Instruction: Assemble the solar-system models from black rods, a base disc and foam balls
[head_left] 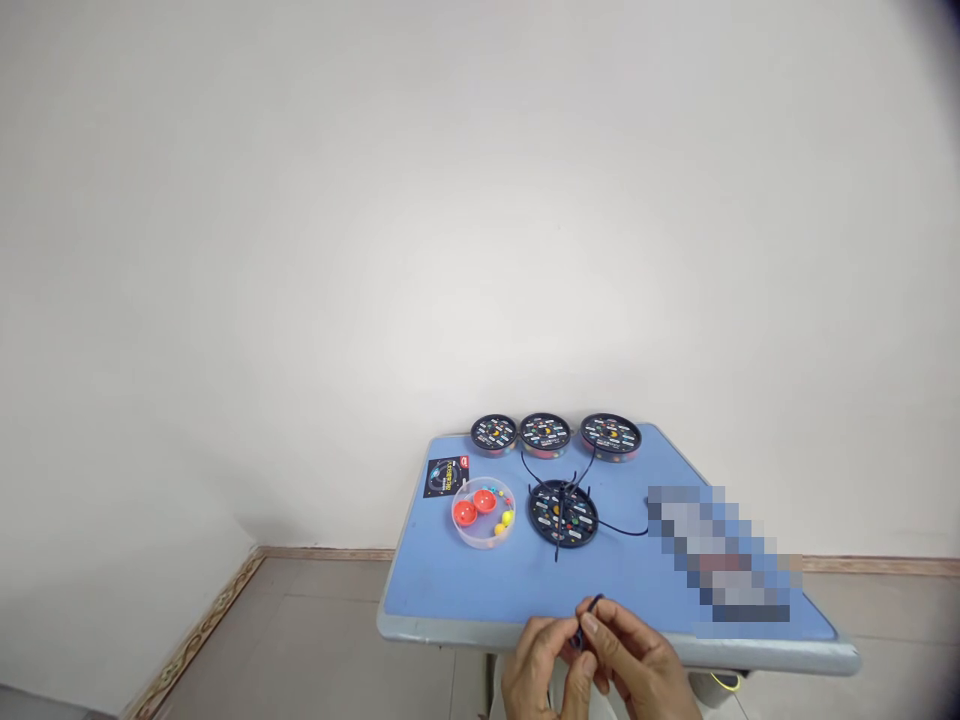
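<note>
one left hand [536, 668] and one right hand [636, 655] pinched a thin dark curved piece [597, 602] near the grey-rimmed blue table [457, 590].

Left hand [536, 665] and right hand [641, 660], bare, close together at the lower edge of view: fingers curled inward, thumbs opposing fingertips in a pinch, both cropped below.

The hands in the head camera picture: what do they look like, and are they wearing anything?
The left hand and right hand are bare: I see no gloves, rings or markings. The right thumb has a short nail. No sleeves show, because the picture's bottom edge cuts the arms off.
</note>
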